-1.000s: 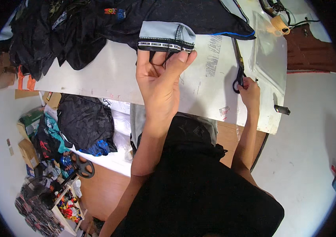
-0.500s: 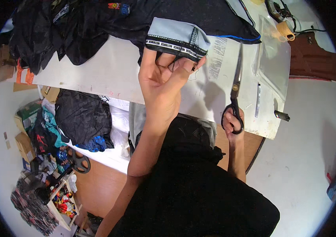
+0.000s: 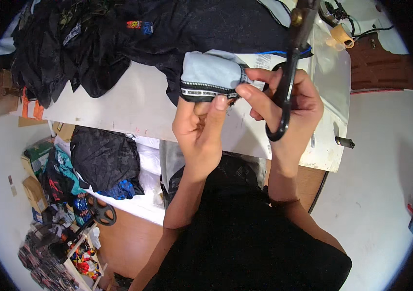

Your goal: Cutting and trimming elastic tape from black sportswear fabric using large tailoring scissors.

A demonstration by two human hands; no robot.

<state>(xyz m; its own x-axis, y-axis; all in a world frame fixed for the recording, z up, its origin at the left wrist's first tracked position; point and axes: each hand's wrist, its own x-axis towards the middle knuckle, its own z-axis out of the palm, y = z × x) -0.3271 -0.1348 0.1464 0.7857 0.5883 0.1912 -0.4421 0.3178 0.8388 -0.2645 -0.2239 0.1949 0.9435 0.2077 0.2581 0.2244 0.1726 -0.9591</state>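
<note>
Head view: both hands (image 3: 201, 131) pinch grey waistband (image 3: 211, 77).

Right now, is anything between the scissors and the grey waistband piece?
Nothing visible. The left hand pinches the grey waistband piece, and the right hand holding the black scissors already touches its right end.

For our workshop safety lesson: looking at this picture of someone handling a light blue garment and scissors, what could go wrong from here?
1. The right hand pinches the light blue garment while also gripping the black scissors, blades up toward the head; they could jab the person.
2. The left hand has fingertips on the waistband close to the scissors; a snip might nick them.
3. The grip on the scissors looks loose; they could drop.
</note>
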